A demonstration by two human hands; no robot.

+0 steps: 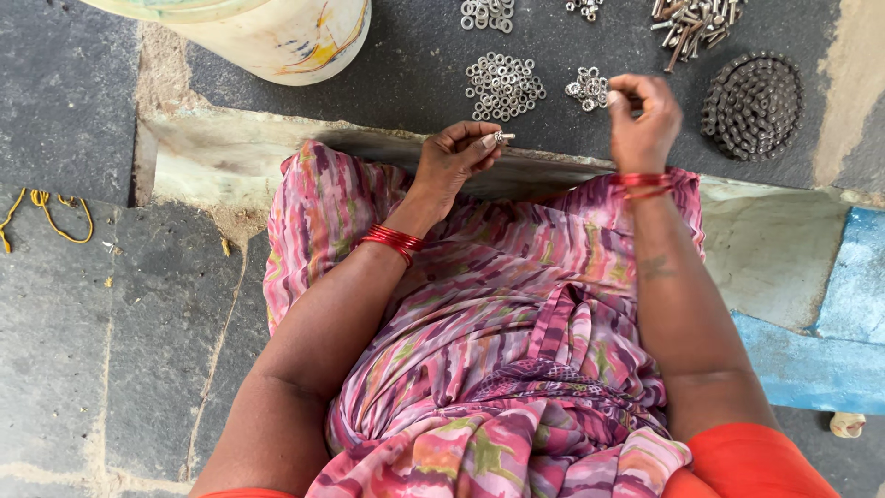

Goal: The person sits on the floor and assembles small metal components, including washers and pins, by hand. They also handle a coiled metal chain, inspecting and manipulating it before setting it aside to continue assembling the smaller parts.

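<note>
- Two hands are at work over a dark stone surface (pixel 415 65), with the large pile of washers (pixel 503 87) as the landmark for everything else.
- Left hand (pixel 454 159): just below that pile, nearer the person, its fingers closed together on a small bolt (pixel 501 137) that already seems to carry a washer or nut near its head; the detail is too small to be sure.
- Right hand (pixel 643 118): to the right of the pile, fingertips pinched together beside a small heap of nuts (pixel 588 87); whether a piece sits between them cannot be told.
- Above the pile, at the top edge, lies a second heap of washers (pixel 488 12), with a few more nuts (pixel 584 7) to its right.
- Farther right of the pile is a stack of loose bolts (pixel 693 22), and below them a round dark cluster of finished-looking pieces (pixel 753 106).
- Up and left of the pile stands a pale bucket (pixel 277 37).
- Judging by the scene, one bolt is part-way fitted; the dark cluster suggests much is done, while the loose bolts, washers and nuts show plenty left.
</note>
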